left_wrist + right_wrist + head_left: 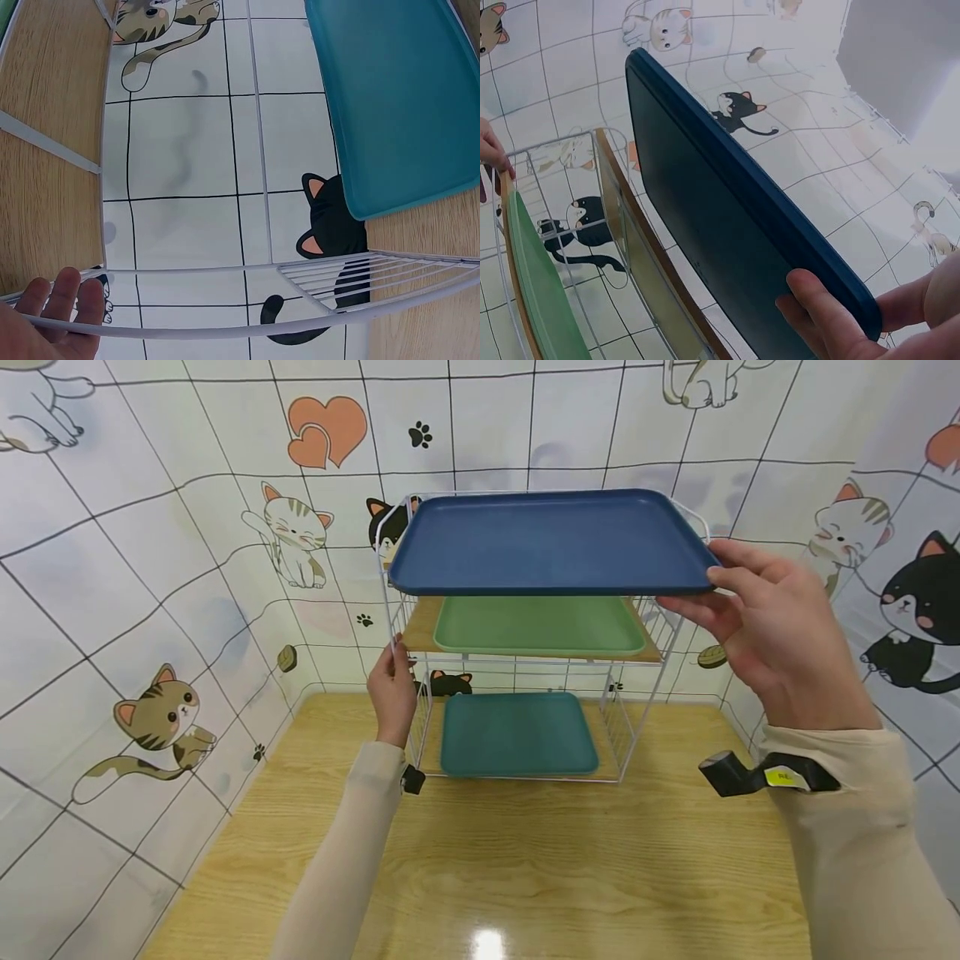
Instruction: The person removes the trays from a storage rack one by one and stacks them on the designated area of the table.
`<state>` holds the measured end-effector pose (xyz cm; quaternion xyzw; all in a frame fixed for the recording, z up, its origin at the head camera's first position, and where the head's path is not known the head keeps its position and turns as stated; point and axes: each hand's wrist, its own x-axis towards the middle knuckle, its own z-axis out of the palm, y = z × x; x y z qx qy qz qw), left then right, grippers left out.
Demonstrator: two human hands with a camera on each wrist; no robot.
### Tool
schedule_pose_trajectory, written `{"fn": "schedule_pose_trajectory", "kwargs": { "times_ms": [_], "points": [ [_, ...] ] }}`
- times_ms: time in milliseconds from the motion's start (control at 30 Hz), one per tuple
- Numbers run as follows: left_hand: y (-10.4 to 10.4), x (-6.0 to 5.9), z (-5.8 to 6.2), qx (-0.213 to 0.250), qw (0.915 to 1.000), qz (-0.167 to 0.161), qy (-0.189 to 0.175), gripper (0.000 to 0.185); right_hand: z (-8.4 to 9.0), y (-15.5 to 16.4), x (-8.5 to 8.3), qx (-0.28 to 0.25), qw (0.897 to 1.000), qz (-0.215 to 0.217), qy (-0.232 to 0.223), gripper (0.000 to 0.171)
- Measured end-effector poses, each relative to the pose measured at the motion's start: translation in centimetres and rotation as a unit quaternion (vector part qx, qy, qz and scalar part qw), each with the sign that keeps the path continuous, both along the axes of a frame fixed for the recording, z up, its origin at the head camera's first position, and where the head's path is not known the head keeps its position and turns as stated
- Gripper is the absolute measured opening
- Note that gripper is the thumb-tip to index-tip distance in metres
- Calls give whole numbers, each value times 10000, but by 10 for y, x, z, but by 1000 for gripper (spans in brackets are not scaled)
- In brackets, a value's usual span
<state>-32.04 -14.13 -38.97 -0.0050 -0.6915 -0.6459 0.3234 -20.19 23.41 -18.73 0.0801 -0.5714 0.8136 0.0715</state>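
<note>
A dark blue tray (547, 545) is level with the top of a white wire rack with wooden shelves (420, 628). My right hand (787, 635) pinches its right end, thumb on one face and fingers on the other. In the right wrist view the blue tray (705, 187) is apart from the top shelf. My left hand (393, 693) grips the rack's left side by the middle shelf; the left wrist view shows its fingers (58, 300) curled at the white wire. A light green tray (540, 625) lies on the middle shelf, a teal tray (519, 735) on the bottom one.
The rack stands on a light wood table (495, 868), near the back wall. Cloth printed with cats and a grid (480, 427) covers the walls behind and on both sides. A black wrist camera (731, 774) sits on the right sleeve.
</note>
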Motion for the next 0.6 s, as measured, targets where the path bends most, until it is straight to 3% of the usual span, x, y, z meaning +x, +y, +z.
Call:
{"fn": "schedule_pose_trajectory", "kwargs": {
  "times_ms": [400, 600],
  "points": [
    [1, 1, 1, -375, 9991, 212, 31, 39, -17, 6, 17, -168, 9998, -15, 48, 61],
    [1, -1, 0, -134, 9998, 131, 36, 38, -23, 8, 25, -262, 9996, -7, 138, 62]
  ]
}}
